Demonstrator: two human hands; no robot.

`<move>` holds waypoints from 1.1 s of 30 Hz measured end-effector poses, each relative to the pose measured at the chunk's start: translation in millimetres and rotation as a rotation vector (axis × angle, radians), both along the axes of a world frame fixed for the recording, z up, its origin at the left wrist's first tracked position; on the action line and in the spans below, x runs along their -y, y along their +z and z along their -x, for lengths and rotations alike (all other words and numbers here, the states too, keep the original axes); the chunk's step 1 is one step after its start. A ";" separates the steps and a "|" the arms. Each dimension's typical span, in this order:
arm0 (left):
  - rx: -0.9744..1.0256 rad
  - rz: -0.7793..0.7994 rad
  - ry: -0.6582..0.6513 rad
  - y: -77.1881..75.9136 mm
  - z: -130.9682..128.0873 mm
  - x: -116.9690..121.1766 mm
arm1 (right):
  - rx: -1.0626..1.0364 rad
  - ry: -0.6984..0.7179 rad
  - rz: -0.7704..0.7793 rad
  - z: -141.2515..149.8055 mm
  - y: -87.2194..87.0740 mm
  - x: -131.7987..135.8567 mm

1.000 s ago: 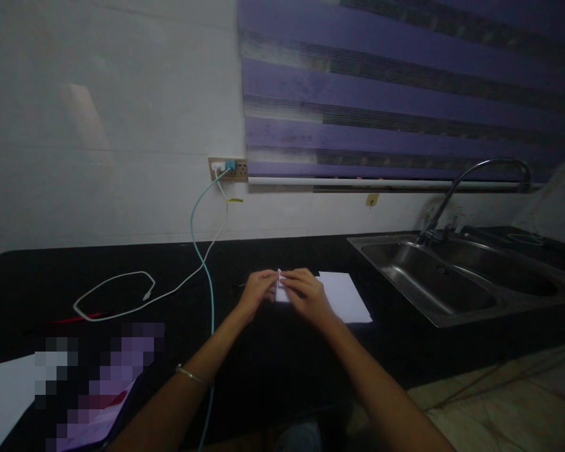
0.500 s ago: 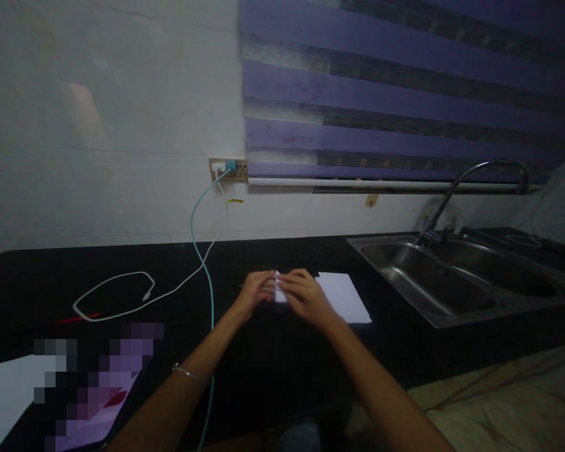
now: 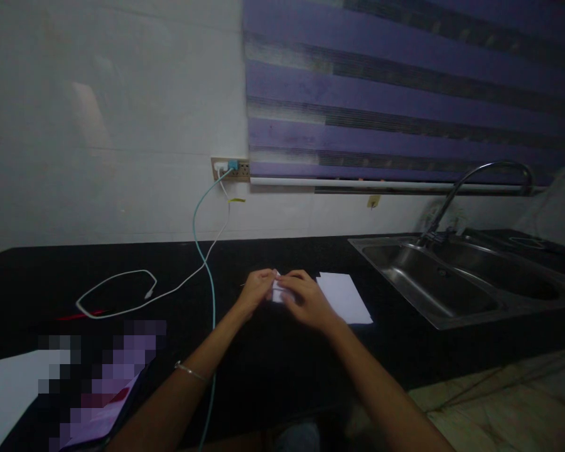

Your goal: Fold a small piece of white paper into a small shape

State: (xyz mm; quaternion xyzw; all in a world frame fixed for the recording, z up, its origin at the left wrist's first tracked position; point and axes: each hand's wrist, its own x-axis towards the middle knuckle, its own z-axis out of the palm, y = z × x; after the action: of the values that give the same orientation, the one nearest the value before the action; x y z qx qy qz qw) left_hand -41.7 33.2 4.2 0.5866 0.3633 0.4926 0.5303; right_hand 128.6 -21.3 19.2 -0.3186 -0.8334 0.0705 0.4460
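Between my two hands is a small folded piece of white paper [image 3: 277, 293], close above or on the black countertop [image 3: 273, 358]. My left hand [image 3: 255, 290] grips its left side, fingers curled round the edge. From the right, my right hand [image 3: 306, 298] pinches the same paper with thumb and fingers, which partly cover it. Just right of my right hand, white sheets [image 3: 346, 298] lie flat on the counter.
A double steel sink [image 3: 433, 282] with a curved faucet [image 3: 456, 182] is at the right. White [image 3: 169, 292] and teal cables [image 3: 211, 289] run from a wall socket [image 3: 242, 169]. A pixelated purple device screen [image 3: 108, 402] and white paper [image 3: 14, 389] lie front left.
My right thumb and fingers have spread a little apart on the paper, and more of its folded surface shows. The view has shifted slightly.
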 end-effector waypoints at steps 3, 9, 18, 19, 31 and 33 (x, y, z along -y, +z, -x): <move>-0.056 -0.055 0.042 2.2 -2.6 0.7 | -0.099 -0.019 0.033 1.9 0.9 0.4; -0.168 -0.128 0.108 6.6 -7.8 2.0 | -0.245 -0.247 0.235 2.0 -4.9 -10.4; -0.308 -0.341 0.064 -2.3 -5.8 0.1 | -0.193 -0.063 0.456 4.0 -16.6 -19.7; -0.338 -0.353 0.072 -3.1 -6.3 -0.1 | -0.199 -0.054 0.456 3.9 -17.6 -20.7; -0.480 -0.449 0.175 -3.6 -11.5 2.2 | -0.222 -0.134 0.467 1.2 -24.5 -27.7; -0.449 -0.426 0.166 -2.7 -11.4 3.9 | -0.242 -0.141 0.476 0.6 -24.4 -28.4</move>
State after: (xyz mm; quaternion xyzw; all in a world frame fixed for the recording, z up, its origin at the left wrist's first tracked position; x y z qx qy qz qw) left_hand -30.2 29.3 1.6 0.7469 0.4063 0.4574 0.2604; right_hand 128.0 7.0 -5.2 -0.4610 -0.7099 0.2705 0.4586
